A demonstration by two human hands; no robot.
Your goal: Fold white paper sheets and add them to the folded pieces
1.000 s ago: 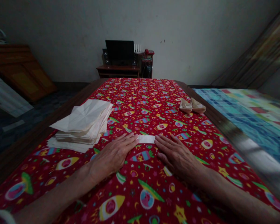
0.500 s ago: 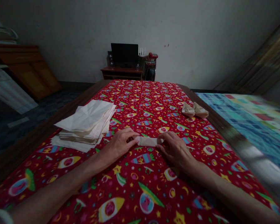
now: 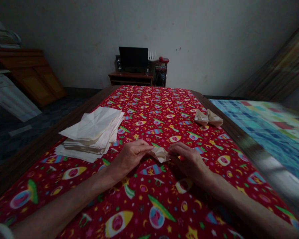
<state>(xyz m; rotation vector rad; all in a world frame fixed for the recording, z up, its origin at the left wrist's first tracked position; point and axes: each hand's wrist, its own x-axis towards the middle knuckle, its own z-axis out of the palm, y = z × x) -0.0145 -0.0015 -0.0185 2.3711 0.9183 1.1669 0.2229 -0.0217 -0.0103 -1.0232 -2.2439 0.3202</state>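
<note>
the left hand (image 3: 133, 154) is closing partway, its thumb and fingers pinching the left end of a small, cream, creased and folded paper strip (image 3: 160, 154). the right hand (image 3: 189, 159) is curling loosely, its fingertips gripping the strip's right end, though its thumb is mostly hiding from view. between the two hands, the strip's middle is puffing out into pleats, and the strip is lying low over the near middle of a red cloth with a bright print of rockets, stars and planets (image 3: 144, 199). this cloth is covering a long, dark brown wooden table (image 3: 40, 144).

to the left, beyond the left forearm, an uneven stack of cream, crease-marked paper sheets (image 3: 94, 127) is resting on the cloth. to the right, farther off than the right hand, two pale tan, pleated paper shapes (image 3: 208, 118) are sitting together near the cloth's right edge. beyond the table's far end, a black flat-screen monitor (image 3: 134, 57) is standing on a low reddish-brown wooden desk (image 3: 131, 76) by the grey wall (image 3: 201, 39).
</note>
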